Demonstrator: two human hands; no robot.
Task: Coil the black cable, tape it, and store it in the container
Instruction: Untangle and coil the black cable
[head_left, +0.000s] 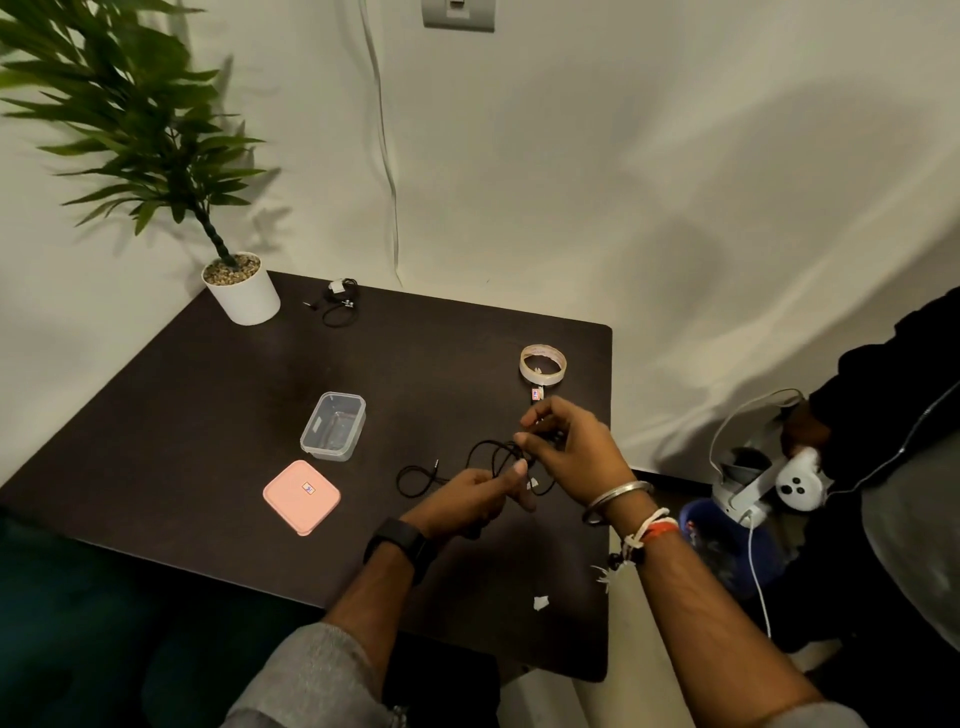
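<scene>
A thin black cable (488, 457) hangs in loose loops between my two hands over the dark table (208, 415). My left hand (467, 499) pinches the loops from below. My right hand (566, 447) grips the cable's upper part with fingertips together. One free end with a small plug (435, 463) trails onto the table to the left. An open clear plastic container (334, 426) stands left of my hands. Its pink lid (301, 497) lies flat in front of it. A roll of tape (543, 364) lies beyond my right hand.
A potted plant (241, 288) stands at the table's far left corner, with another bundled black cable (340, 304) beside it. Small white paper scraps (540, 603) lie near the front edge. A second person (883, 441) at the right holds a white headset and controller (795, 486).
</scene>
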